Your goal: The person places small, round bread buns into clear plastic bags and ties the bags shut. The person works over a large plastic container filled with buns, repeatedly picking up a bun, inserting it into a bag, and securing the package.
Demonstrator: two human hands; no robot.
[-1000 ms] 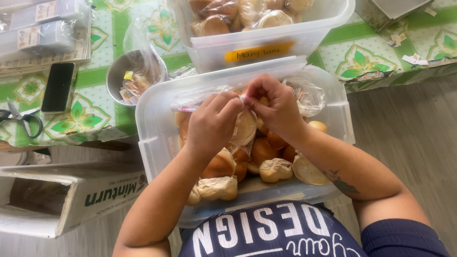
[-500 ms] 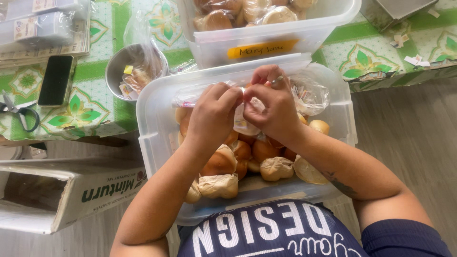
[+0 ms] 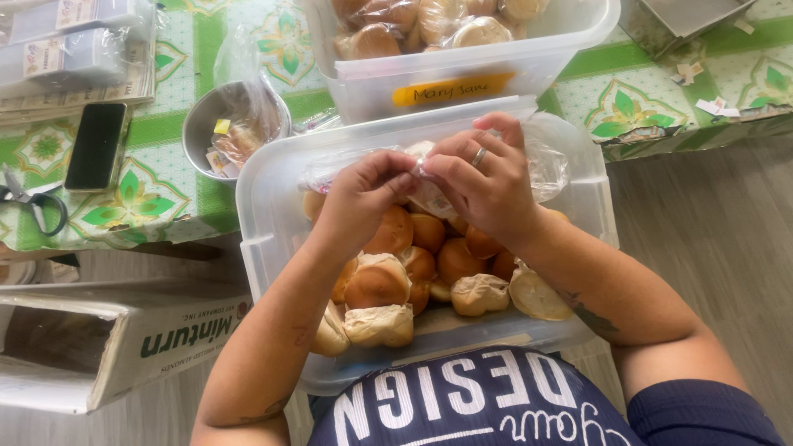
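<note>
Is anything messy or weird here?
A little. Small paper scraps lie scattered on the green patterned tablecloth at upper right. Otherwise nothing stands out: both hands, left and right, pinch a clear plastic bag over the tub of buns.

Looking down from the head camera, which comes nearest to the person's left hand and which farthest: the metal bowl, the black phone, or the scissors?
From the left hand, going outward:
1. Metal bowl, on the table just up and left of the hand.
2. Black phone, lying flat farther left.
3. Scissors, at the table's far left edge.
</note>
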